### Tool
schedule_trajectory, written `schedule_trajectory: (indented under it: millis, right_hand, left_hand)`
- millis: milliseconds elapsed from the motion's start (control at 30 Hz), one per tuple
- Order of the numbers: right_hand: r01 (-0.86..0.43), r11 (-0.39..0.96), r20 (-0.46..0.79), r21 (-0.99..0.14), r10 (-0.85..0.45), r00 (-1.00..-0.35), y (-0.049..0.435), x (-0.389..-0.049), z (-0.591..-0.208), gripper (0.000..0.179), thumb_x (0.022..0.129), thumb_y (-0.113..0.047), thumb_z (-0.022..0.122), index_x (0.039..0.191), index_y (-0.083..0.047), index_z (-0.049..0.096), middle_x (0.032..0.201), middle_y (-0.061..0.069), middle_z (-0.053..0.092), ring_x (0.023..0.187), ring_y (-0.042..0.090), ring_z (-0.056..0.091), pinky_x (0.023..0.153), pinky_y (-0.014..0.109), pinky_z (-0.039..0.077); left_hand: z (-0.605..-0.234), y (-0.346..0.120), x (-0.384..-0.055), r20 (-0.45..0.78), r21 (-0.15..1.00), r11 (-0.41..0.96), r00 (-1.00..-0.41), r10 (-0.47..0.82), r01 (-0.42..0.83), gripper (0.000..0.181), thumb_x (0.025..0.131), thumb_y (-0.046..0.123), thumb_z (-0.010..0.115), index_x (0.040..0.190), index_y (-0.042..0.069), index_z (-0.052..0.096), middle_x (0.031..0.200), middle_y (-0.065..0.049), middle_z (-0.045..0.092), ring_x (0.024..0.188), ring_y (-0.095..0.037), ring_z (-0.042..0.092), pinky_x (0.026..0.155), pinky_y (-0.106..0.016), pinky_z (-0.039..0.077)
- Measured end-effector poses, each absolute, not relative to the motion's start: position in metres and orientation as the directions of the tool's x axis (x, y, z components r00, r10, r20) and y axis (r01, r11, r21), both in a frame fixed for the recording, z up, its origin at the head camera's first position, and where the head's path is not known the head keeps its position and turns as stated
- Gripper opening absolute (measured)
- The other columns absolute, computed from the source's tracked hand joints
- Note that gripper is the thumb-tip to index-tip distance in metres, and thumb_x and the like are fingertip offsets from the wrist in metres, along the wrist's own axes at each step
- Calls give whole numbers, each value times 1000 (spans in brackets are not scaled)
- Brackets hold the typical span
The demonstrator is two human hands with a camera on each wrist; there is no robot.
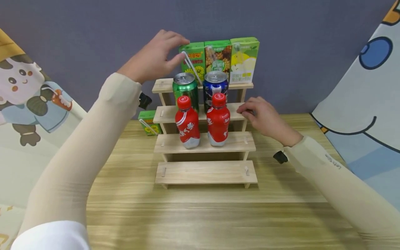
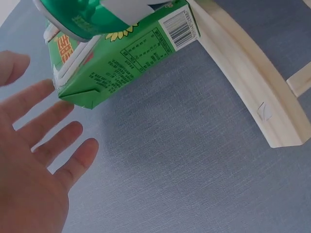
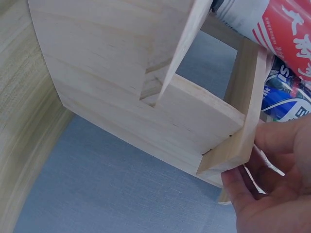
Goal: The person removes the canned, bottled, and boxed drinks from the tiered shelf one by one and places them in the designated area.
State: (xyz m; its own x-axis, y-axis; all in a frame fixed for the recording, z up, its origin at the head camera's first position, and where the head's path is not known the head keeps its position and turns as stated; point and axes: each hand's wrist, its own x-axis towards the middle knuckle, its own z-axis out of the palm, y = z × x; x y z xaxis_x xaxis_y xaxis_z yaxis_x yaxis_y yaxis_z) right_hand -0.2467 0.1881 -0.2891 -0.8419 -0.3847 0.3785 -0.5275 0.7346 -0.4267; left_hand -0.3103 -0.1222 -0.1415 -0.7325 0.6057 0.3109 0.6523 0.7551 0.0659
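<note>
Has a green carton (image 1: pixel 197 66) upright at the left end of the top tier of a stepped wooden rack (image 1: pixel 204 172). Extends the left hand (image 1: pixel 157 55) to this carton's upper left corner, back of the hand toward the head camera, with fingertips at the top edge and thumb near the white straw (image 1: pixel 192 66). Shows this grip wide open, with fingers spread and nearly straight; cannot tell whether truly in contact. Pinches the right end of the second tier from the top with the right hand (image 1: pixel 264 116), bent inward from the lower right, with thumb and fingers closed about the board. Includes a green can (image 1: pixel 185 88) and a blue can (image 1: pixel 215 87) on that second tier, two red bottles (image 1: pixel 188 125) on the third, and a smaller-looking green box (image 1: pixel 149 121) on the tabletop (image 1: pixel 203 218), just left of the rack.
</note>
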Motion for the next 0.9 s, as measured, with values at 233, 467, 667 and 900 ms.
schedule_trajectory:
  millis: [233, 467, 667, 900]
  right_hand:
    - [-526, 741, 380, -418, -383, -842, 189, -246, -290, 14, 90, -1, 62, 101, -6, 70, 97, 5, 62, 86, 22, 47, 70, 37, 39]
    - [-533, 737, 388, -417, -386, -837, 189, -247, -290, 14, 90, -2, 63, 101, -7, 70, 97, 3, 62, 86, 20, 46, 69, 36, 39]
    - [-541, 733, 393, -414, -392, -832, 188, -247, -290, 14, 90, -2, 63, 100, -6, 70, 97, 4, 63, 85, 22, 47, 69, 38, 39]
    - [-537, 733, 393, -417, -387, -834, 189, -248, -290, 15, 90, -1, 62, 101, -6, 70, 97, 5, 62, 85, 22, 47, 69, 38, 38]
  left_hand:
    - [-139, -118, -312, 324, 77, 745, -724, 610, 662, 40, 99, 31, 44, 131, 8, 54, 147, -2, 35, 136, -17, 25, 110, -33, 21]
    - [-138, -113, -312, 327, 136, 752, -746, 581, 645, 34, 99, 29, 47, 123, 6, 56, 146, 2, 38, 134, -14, 30, 108, -29, 26]
    - [-141, -111, -312, 321, 206, 772, -787, 528, 601, 31, 99, 26, 47, 124, 9, 55, 142, 3, 43, 113, -17, 47, 89, -27, 44]
    - [-139, -114, -309, 361, 169, 757, -754, 548, 631, 22, 97, 20, 52, 112, 4, 55, 113, -6, 53, 100, -21, 47, 80, -29, 45]
